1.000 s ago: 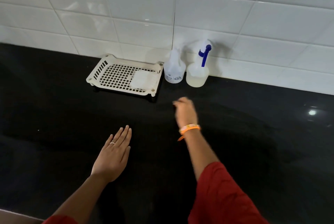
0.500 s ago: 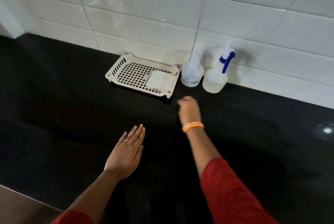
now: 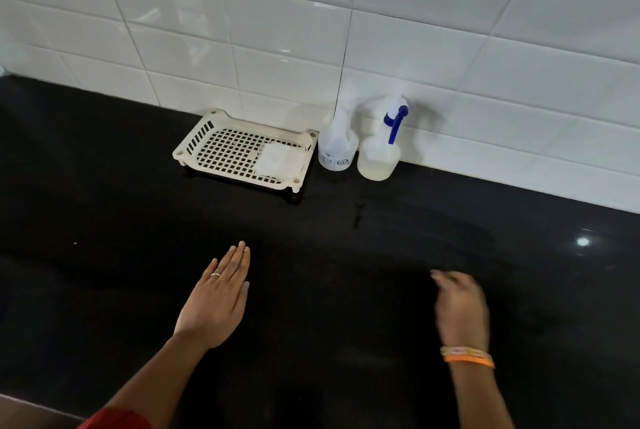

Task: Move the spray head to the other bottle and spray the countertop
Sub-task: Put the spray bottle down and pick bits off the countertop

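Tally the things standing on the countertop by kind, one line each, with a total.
Bottles: 2, the capless bottle and the bottle with the blue spray head
Trays: 1, the perforated tray
White pads in the tray: 1
Total: 4

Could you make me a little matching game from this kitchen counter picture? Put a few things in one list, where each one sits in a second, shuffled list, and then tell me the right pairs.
Things:
1. spray head
2. bottle with a label
3. basket tray
4. ring

Places:
A. on a finger of the left hand
B. standing between the tray and the other bottle
C. on top of the rightmost bottle
D. furthest left along the wall, on the countertop

Pairs: 1-C, 2-B, 3-D, 4-A
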Demonstrator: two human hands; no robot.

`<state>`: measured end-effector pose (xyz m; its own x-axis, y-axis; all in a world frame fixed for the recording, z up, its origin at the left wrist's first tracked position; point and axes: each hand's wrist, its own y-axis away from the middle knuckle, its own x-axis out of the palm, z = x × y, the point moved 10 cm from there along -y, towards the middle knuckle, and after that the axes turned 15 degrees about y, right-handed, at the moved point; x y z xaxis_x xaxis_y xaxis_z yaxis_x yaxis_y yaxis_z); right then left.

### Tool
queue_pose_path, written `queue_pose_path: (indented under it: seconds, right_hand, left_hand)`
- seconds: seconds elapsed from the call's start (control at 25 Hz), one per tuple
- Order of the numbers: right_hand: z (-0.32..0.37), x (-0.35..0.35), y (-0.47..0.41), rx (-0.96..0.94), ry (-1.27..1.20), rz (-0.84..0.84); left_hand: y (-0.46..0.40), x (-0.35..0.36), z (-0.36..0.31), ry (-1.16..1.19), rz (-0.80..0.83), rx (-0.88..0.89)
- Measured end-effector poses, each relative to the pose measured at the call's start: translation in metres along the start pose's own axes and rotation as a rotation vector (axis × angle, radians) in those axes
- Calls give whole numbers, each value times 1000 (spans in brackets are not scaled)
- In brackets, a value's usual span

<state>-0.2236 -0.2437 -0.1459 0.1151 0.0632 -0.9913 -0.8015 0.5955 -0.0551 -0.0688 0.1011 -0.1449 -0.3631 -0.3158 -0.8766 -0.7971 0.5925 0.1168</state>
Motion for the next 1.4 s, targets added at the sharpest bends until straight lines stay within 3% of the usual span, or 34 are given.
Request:
queue_pose_path:
  seconds: [0.04, 0.12, 0.2, 0.28, 0.36, 0.44, 0.52, 0.64, 0.68, 0.8, 0.84, 0.92, 1.04, 1.12, 1.28, 1.4]
  right_hand:
    - [-38, 7, -9, 146, 43, 126]
    - [-54, 7, -20, 314, 54, 186]
    - [-25, -13, -31, 401, -53, -50]
    - [65, -25, -34, 143, -107, -178]
    - [188, -18, -15, -244, -45, -72]
    - [243, -6, 3, -494, 0, 103]
    - [182, -13, -18, -378, 2, 29]
    - [15, -59, -35, 37, -2, -154]
    - [-15, -82, -29, 156, -8, -141]
    - [-9, -104, -29, 240, 108, -115]
    - [3, -94, -36, 304, -4, -123]
    - [69, -69, -44, 182, 59, -142]
    - [232, -14, -23, -291, -11, -84]
    - [307, -8, 12, -536, -38, 42]
    - [280, 8, 38, -559, -69, 115]
    - [279, -1, 113, -666, -132, 150]
  left_hand:
    - [0, 0, 0, 8, -1, -4]
    - [0, 1, 1, 9, 0, -7]
    - [-1, 3, 2, 1, -3, -8]
    - [-1, 4, 4, 1, -4, -7]
    - [0, 4, 5, 8, 5, 8]
    - [0, 5, 5, 17, 7, 14]
    - [1, 4, 5, 23, -7, 14]
    - [1, 3, 3, 14, -16, 15]
    - [0, 2, 3, 16, -24, 15]
    - [1, 3, 3, 11, -18, 17]
    - [0, 2, 3, 15, -17, 13]
    - [-1, 2, 4, 25, -11, 12]
    - [-1, 4, 5, 33, 0, 22]
    - [-2, 5, 6, 25, 2, 24]
    - [-2, 4, 5, 20, -2, 36]
    - [-2, 4, 3, 10, -9, 45]
